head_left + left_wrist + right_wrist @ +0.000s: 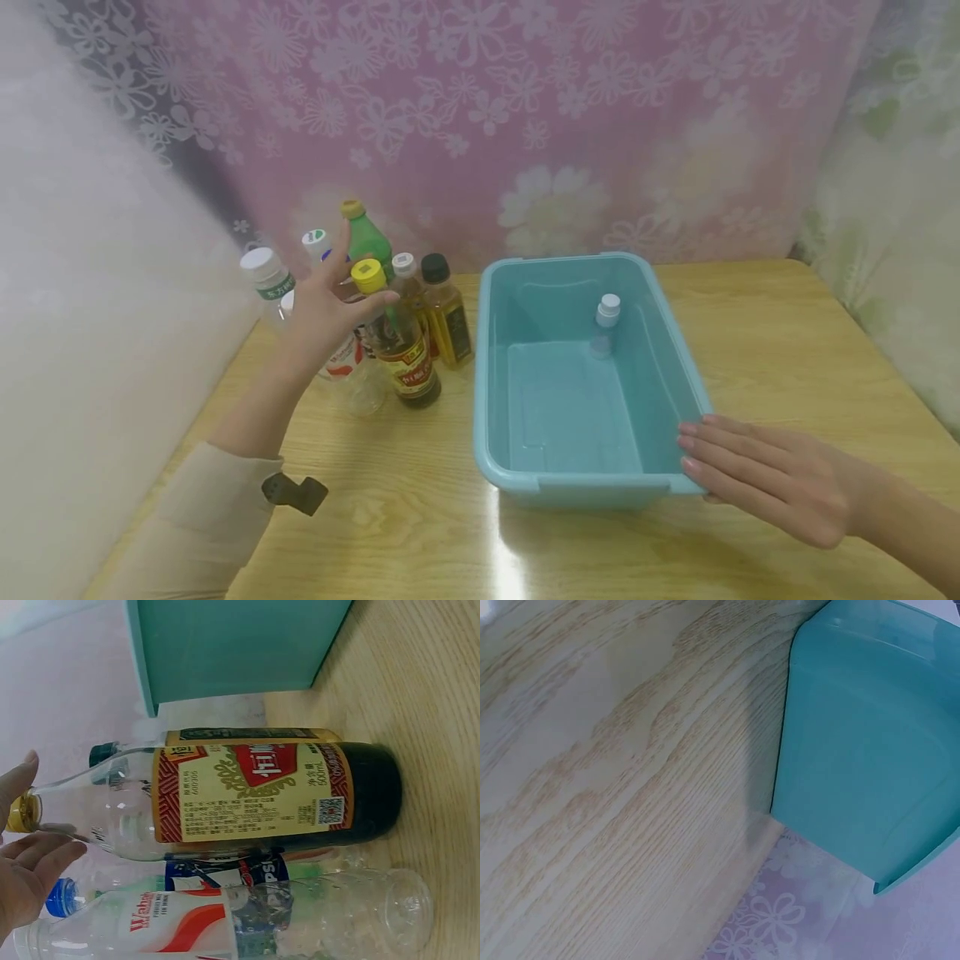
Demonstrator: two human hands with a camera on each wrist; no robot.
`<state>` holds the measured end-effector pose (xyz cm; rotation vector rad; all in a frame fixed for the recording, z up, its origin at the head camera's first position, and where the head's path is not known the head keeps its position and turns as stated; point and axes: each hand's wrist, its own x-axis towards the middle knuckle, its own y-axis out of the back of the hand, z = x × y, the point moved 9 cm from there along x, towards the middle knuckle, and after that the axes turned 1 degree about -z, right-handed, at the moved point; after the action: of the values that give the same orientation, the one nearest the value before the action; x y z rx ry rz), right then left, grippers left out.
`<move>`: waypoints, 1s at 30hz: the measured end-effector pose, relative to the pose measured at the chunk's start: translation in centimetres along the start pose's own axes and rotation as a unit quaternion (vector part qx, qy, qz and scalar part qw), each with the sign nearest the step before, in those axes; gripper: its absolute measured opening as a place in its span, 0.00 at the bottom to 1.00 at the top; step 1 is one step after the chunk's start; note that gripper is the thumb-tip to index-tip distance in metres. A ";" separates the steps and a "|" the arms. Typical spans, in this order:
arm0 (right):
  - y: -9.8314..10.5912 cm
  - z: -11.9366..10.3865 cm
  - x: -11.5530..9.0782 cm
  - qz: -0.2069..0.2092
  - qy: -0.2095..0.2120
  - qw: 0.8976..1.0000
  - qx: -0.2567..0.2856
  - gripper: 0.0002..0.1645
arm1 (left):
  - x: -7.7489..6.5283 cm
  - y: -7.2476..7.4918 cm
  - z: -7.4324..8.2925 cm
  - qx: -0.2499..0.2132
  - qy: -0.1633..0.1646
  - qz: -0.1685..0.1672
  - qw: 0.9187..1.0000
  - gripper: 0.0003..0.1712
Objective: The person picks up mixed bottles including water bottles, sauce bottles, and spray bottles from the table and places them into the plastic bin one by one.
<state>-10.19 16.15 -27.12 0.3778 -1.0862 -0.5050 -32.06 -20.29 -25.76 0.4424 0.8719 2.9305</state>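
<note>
My left hand [322, 304] is at the top of a glass bottle of dark sauce [408, 367] with a yellow cap, thumb and fingers spread to either side of its neck. In the left wrist view, the bottle's label [255, 791] faces the camera, and the thumb and fingers stand apart around the cap. Straight fingers of my right hand [780, 479] rest on the near right rim of a teal plastic tub [483, 375]. Inside the tub, a small clear bottle with a white cap [608, 312] stands by the right wall.
Several bottles crowd around the sauce bottle: a green one [367, 237], a black-capped one with amber liquid [447, 312], a white-capped clear one [262, 267] and a clear Wahaha bottle [180, 922]. A floral curtain [487, 125] hangs behind the wooden table [390, 517].
</note>
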 end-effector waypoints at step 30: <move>0.0 0.0 -0.6 -0.009 -0.024 1.000 -0.006 0.17 | -1.1 -1.4 -0.6 -0.034 -0.012 0.063 0.997 0.31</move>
<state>-10.44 16.46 -27.53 0.3669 -1.1267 -0.5383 -31.23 -19.57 -27.33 0.5453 0.7671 3.0517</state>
